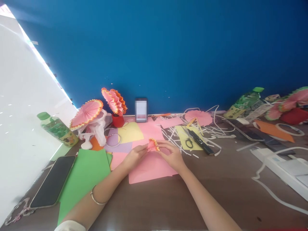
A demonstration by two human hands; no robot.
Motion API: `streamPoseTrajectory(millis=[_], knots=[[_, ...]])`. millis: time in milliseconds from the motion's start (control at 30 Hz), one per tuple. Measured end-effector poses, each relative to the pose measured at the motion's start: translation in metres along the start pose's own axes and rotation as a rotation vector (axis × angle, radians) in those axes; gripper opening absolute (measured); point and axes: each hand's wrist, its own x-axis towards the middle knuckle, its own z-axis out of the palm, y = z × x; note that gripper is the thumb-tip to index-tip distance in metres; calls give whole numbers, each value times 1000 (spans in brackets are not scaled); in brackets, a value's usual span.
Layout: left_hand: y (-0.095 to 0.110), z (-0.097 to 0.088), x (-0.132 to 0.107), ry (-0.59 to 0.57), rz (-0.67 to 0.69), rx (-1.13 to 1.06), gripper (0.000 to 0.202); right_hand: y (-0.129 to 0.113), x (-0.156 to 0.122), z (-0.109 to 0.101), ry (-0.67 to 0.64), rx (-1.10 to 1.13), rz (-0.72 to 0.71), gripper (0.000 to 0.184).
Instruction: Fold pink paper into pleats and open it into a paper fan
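Observation:
Between my two hands is a small pleated paper fan (152,145), pink with orange and yellow edges, partly spread open. My left hand (137,156) pinches its left side, and a bangle circles that forearm. Thumb and fingers of my right hand (171,155) close on the fan's right side. Beneath both hands lie pink paper sheets (146,175), overlapping one another on the dark table. The fingertips partly cover the fan's edges.
Green sheets (83,179) and a phone (53,182) lie at the left. Behind are pleated paper flowers (114,100), a red pot (117,120) and an upright phone (141,110). Scissors (189,141), a black cutter (200,141), paper strips and a power strip (281,170) lie right.

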Motion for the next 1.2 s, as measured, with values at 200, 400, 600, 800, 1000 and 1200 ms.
streamPoseTrajectory(millis=[200, 400, 600, 800, 1000, 1200], knots=[[-2, 3, 0, 18, 49, 98, 21, 0, -1, 1, -10, 134, 72, 9], [-5, 5, -1, 59, 83, 189, 21, 1, -1, 0, -17, 186, 104, 9], [-9, 5, -1, 3, 253, 361, 23, 5, 0, 1, -32, 242, 174, 23], [-1, 1, -1, -84, 383, 543, 26, 2, 0, -6, -240, 261, 232, 55], [1, 1, -1, -71, 401, 572, 24, 2, 0, -9, -343, 268, 203, 44], [-2, 0, -3, -25, 383, 550, 19, 9, 1, -8, -323, 325, 203, 27]])
